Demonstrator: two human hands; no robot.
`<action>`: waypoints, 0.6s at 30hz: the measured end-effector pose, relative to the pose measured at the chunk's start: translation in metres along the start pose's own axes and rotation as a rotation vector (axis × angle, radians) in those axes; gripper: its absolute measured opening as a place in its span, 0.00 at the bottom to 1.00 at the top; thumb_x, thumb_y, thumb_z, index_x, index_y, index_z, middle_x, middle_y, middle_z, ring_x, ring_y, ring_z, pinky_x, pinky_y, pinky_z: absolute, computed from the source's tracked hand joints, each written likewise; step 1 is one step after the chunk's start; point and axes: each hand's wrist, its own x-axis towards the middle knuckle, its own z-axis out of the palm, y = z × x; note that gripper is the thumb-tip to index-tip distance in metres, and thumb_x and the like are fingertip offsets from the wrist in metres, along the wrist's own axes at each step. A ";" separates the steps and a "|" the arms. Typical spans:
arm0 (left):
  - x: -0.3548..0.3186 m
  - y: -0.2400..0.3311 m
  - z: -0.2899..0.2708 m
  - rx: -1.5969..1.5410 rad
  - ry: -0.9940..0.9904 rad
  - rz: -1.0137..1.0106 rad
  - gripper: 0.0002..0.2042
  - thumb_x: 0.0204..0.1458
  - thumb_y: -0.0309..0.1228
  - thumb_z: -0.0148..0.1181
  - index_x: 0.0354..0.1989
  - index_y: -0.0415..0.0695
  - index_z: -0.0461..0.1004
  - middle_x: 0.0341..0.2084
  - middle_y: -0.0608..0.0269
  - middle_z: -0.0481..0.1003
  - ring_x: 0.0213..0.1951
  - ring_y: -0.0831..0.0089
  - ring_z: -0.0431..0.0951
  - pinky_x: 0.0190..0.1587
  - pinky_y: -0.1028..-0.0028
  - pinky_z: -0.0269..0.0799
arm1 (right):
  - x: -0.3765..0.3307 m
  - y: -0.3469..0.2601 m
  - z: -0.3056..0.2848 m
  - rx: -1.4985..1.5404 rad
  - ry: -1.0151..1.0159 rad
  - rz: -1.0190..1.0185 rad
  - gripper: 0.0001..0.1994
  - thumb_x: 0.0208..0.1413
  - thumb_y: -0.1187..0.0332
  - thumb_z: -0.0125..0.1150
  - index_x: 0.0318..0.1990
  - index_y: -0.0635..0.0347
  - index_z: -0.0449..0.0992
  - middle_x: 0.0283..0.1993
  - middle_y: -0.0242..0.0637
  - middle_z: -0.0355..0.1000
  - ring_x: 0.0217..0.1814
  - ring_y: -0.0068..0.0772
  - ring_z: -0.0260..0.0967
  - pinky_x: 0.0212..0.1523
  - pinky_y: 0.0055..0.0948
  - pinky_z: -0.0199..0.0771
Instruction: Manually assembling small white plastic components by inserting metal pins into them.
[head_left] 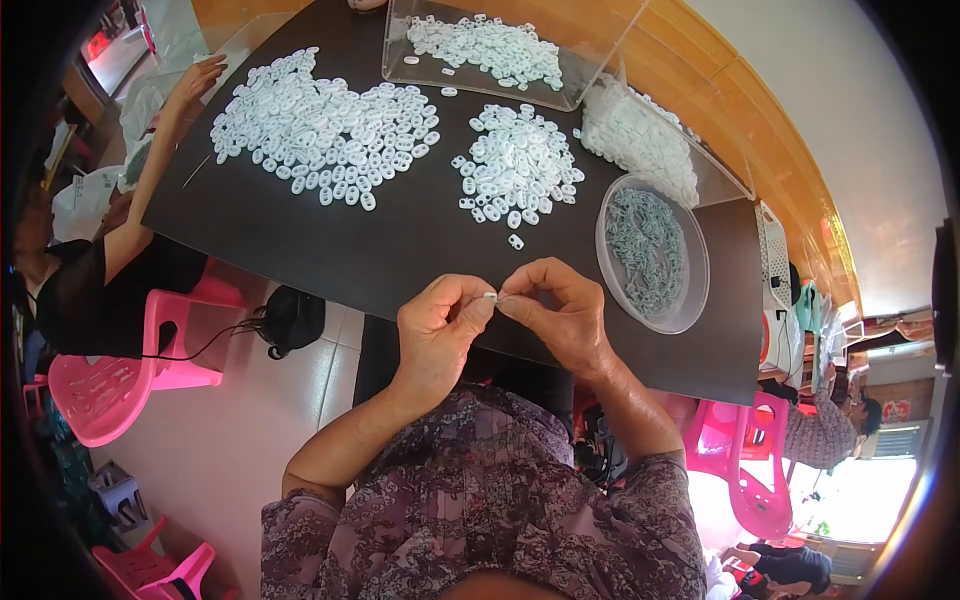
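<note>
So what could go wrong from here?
The left hand and right hand pinch one tiny white piece at the fingertips, over the table edge; if it slips, it likely falls to the lap or floor. The round dish of grey parts sits close to the right wrist, so a sweep of that arm could knock it. A loose piece lies apart from the pile and could be brushed off.

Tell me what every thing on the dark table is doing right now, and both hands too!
Left hand: pinching a small white plastic piece.
Right hand: fingertips meeting the left hand's at that piece.
Round clear plastic dish: upright, holding grey-green bits.
Clear rectangular plastic tray: open, partly filled with white pieces.
Large pile of white plastic pieces: spread loose on the table.
Smaller pile of white plastic pieces: loose, near the dish.
</note>
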 end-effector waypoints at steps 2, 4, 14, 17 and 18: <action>0.000 -0.005 0.001 0.228 0.067 0.141 0.03 0.52 0.23 0.58 0.31 0.36 0.72 0.22 0.71 0.67 0.24 0.84 0.63 0.26 0.83 0.60 | -0.001 0.002 0.003 0.010 0.008 -0.005 0.07 0.47 0.79 0.63 0.35 0.64 0.74 0.32 0.29 0.71 0.34 0.16 0.66 0.36 0.17 0.66; 0.000 -0.004 0.000 0.372 0.080 0.258 0.03 0.52 0.22 0.58 0.31 0.36 0.73 0.22 0.70 0.67 0.24 0.84 0.63 0.26 0.83 0.60 | -0.001 0.004 0.006 0.033 0.037 0.014 0.07 0.48 0.79 0.63 0.35 0.65 0.74 0.32 0.29 0.71 0.34 0.15 0.65 0.36 0.16 0.66; 0.006 -0.006 -0.002 -0.088 0.132 0.114 0.04 0.53 0.23 0.57 0.33 0.34 0.73 0.25 0.70 0.69 0.26 0.85 0.65 0.28 0.84 0.62 | 0.007 0.004 0.024 0.125 0.089 0.006 0.07 0.51 0.79 0.59 0.38 0.66 0.72 0.35 0.30 0.72 0.37 0.15 0.67 0.40 0.16 0.68; 0.006 -0.006 -0.005 -0.100 0.122 0.116 0.05 0.53 0.23 0.57 0.33 0.34 0.73 0.26 0.70 0.69 0.26 0.85 0.65 0.29 0.84 0.62 | 0.008 0.003 0.026 0.157 0.076 0.003 0.07 0.51 0.79 0.59 0.39 0.66 0.72 0.35 0.30 0.72 0.37 0.16 0.68 0.40 0.17 0.69; 0.006 -0.007 -0.006 -0.101 0.125 0.118 0.05 0.53 0.23 0.57 0.33 0.34 0.73 0.26 0.70 0.69 0.26 0.85 0.65 0.29 0.84 0.62 | 0.008 0.005 0.026 0.149 0.084 0.008 0.07 0.52 0.79 0.59 0.39 0.66 0.72 0.35 0.30 0.72 0.37 0.16 0.68 0.40 0.17 0.69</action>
